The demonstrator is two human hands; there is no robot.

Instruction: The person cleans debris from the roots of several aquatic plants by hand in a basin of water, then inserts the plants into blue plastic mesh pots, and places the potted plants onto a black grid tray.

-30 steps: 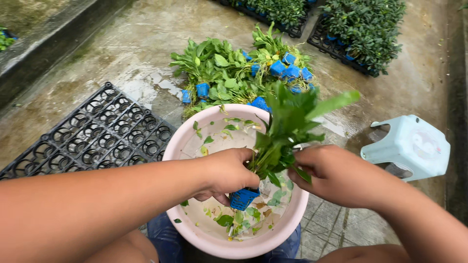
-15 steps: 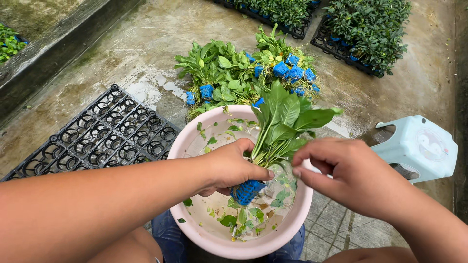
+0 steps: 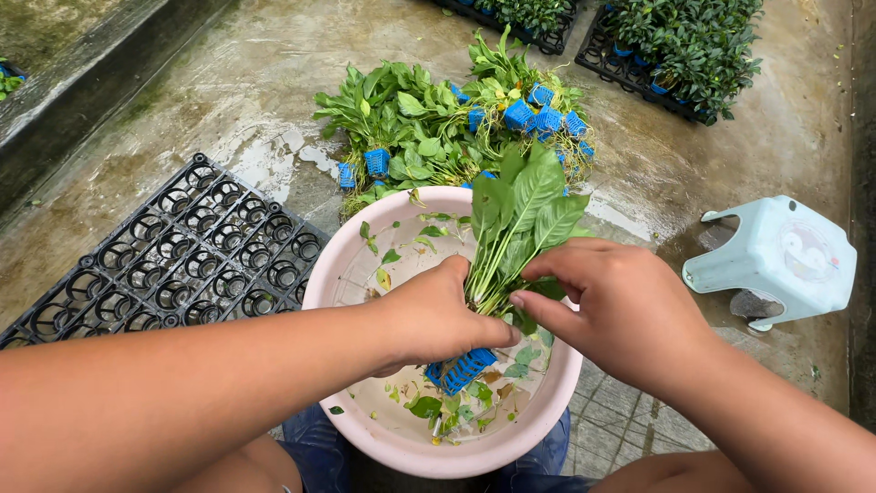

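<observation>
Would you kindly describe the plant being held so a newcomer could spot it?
Find the pink basin on the wet floor. Above it, the left hand grips a leafy plant in a blue mesh pot. Unlike the heap lying behind the basin, it stands upright.

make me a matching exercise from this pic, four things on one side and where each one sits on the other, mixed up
Things:
1. pink basin
2. black tray
3. pale blue stool
4. blue net pot

Places:
A. empty, on the wet floor left of the basin
B. on the floor at the right
C. under the left hand, over the basin
D. in front of the person, bits of leaf inside

Pairs: 1-D, 2-A, 3-B, 4-C
</observation>
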